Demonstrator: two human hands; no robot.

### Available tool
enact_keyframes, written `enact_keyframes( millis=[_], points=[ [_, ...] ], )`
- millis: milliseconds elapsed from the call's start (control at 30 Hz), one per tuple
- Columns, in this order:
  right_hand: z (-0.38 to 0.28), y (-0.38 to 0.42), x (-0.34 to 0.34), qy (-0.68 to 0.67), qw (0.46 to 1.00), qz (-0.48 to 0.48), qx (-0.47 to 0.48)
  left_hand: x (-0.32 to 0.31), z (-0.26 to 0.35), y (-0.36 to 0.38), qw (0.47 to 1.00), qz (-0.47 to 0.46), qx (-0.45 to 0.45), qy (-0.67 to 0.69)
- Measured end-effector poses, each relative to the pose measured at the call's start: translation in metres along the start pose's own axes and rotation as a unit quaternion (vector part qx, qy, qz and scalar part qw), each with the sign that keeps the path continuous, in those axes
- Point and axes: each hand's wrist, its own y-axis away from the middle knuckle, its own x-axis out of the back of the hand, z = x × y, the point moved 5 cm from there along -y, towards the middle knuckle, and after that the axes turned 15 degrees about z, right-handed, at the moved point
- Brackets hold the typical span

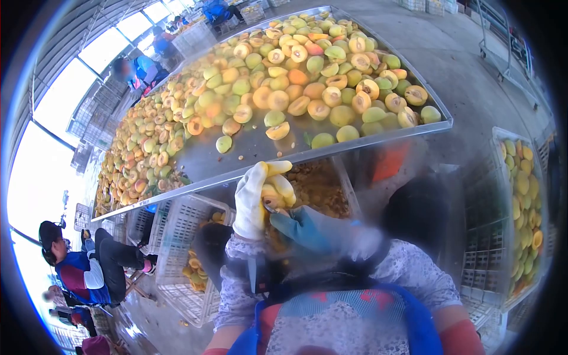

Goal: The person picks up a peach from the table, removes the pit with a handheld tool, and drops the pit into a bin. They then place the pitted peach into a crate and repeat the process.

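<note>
My left hand (258, 198), in a white glove with yellow fingers, is closed around a halved apricot (271, 196) just in front of the table's near edge. From the right, my right hand (307, 229), in a blue and white glove, meets it with fingers wrapped around a small metal tool (269, 208). The tool's tip is right at the cut face of the fruit, and most of its length is hidden in the glove. Beneath both hands is a crate (349, 189) with brownish pits and scraps in it.
A metal-rimmed table (231, 171) heaped with apricots (275, 117), whole and halved, spans the view ahead. White crates of fruit stand at left (171, 236) and right (497, 177). A person (83, 266) sits at the left; others work beyond the table.
</note>
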Motion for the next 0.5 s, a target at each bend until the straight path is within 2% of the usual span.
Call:
enact_keyframes(
  millis=[133, 267, 333, 367, 467, 500],
  points=[
    [0.020, -0.004, -0.008, -0.092, 0.989, -0.066, -0.092, 0.002, 0.002, 0.006, 0.999, 0.000, -0.015, 0.032],
    [0.040, -0.008, -0.019, -0.159, 0.983, -0.079, -0.036, -0.002, 0.005, 0.006, 0.999, -0.031, 0.004, 0.005],
    [0.040, -0.008, -0.020, -0.130, 0.988, -0.084, -0.005, -0.004, 0.009, 0.007, 0.997, -0.036, 0.036, -0.056],
    [0.039, -0.007, -0.018, -0.083, 0.992, -0.096, -0.004, 0.000, 0.004, 0.003, 0.992, -0.062, 0.025, -0.108],
    [0.036, -0.007, -0.019, -0.080, 0.993, -0.088, -0.014, -0.006, 0.004, 0.008, 1.000, 0.018, -0.021, 0.013],
    [0.036, -0.008, -0.019, -0.100, 0.992, -0.079, -0.020, 0.002, -0.007, 0.003, 0.996, -0.009, -0.004, 0.087]
  ],
)
